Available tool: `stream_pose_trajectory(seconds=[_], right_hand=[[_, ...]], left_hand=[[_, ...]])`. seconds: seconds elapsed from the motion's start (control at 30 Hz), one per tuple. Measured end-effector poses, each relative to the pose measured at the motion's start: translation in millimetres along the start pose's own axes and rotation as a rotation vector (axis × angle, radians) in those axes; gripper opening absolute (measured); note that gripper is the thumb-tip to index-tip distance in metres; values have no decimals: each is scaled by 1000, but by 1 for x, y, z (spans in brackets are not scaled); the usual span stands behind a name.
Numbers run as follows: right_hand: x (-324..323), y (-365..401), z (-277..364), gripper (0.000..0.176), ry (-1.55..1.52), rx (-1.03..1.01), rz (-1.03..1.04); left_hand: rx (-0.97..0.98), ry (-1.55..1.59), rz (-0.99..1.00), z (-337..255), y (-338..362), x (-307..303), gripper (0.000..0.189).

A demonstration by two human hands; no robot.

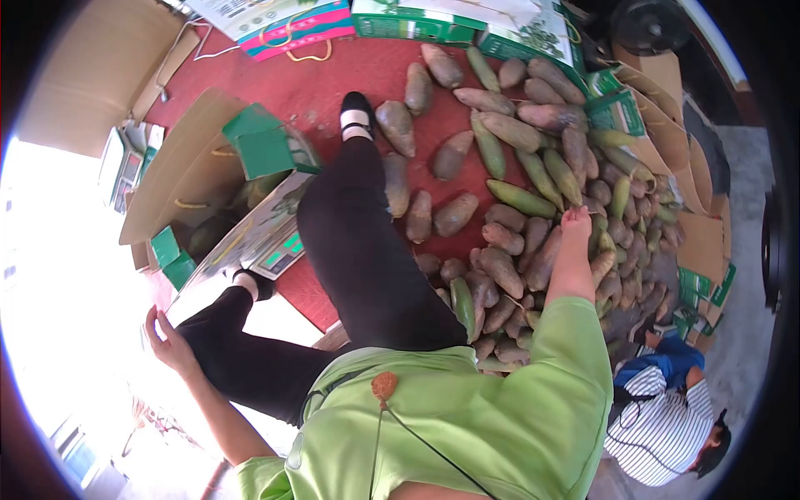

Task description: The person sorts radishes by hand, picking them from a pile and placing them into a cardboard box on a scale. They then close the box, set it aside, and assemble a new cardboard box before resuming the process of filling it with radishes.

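My right hand (577, 221) is at the near end of a long green radish (563, 177), its fingers drawn together on the tip. Around it lies a large heap of green and purplish-brown radishes (500, 271), spread over a red mat (333, 71). My left hand (171, 343) hangs out to the left beside my knee, fingers apart and holding nothing. Nearest to that hand is an open carton (250, 225) with green flaps and several radishes inside, on a scale with a lit green display (287, 252).
Printed gift boxes (417, 27) line the far edge of the mat. Opened cartons (700, 242) stand along the right side of the heap. A person in a striped shirt (662, 421) is at the lower right. A second scale (125, 167) stands at the left.
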State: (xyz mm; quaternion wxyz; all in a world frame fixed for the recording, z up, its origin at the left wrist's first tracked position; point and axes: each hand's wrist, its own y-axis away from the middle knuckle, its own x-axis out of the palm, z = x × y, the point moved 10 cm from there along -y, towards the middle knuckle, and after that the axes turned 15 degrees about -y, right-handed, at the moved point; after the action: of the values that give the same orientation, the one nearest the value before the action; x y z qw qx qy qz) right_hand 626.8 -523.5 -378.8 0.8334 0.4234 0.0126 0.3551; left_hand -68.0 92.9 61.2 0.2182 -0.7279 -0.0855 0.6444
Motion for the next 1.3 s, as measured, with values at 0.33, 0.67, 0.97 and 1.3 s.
stream_pose_trajectory(seconds=[0.33,0.67,0.97,1.3], right_hand=[[99,82,23,17,423,-414,304],[223,249,30,22,949,-875,804],[288,548,15,19,817,-894,1323],[294,787,-91,18,625,-576,1885]], left_hand=[[143,55,23,-31,0,-11,10],[221,84,49,-44,-1,-18,9],[205,136,58,-36,-1,-16,8],[219,126,37,-35,0,-23,13]])
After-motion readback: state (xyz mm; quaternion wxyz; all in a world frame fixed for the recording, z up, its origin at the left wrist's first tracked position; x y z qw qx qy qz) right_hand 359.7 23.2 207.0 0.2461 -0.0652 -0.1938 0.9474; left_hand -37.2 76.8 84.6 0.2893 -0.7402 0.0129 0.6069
